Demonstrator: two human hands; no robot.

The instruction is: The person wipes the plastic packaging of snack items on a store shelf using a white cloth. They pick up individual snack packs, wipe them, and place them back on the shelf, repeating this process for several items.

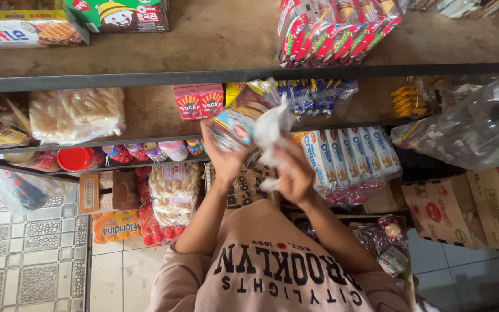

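Observation:
My left hand [223,155] is raised in front of the shelves and grips a shiny snack packet [239,118] with blue, orange and brown print, tilted upward. My right hand [295,173] is closed on a crumpled white cloth [272,132] that presses against the packet's right side. Both forearms rise from the sleeves of my pinkish-beige sweatshirt [272,271] at the bottom of the view. The hands are close together, just in front of the middle shelf.
Dark metal shelves [145,78] hold a clear bag of pale crackers [76,114], small red boxes [198,99], a row of white-blue biscuit packs [350,149] and red packets [336,32]. Cardboard boxes [469,208] and a clear plastic bag [475,127] stand right; tiled floor [27,254] lies left.

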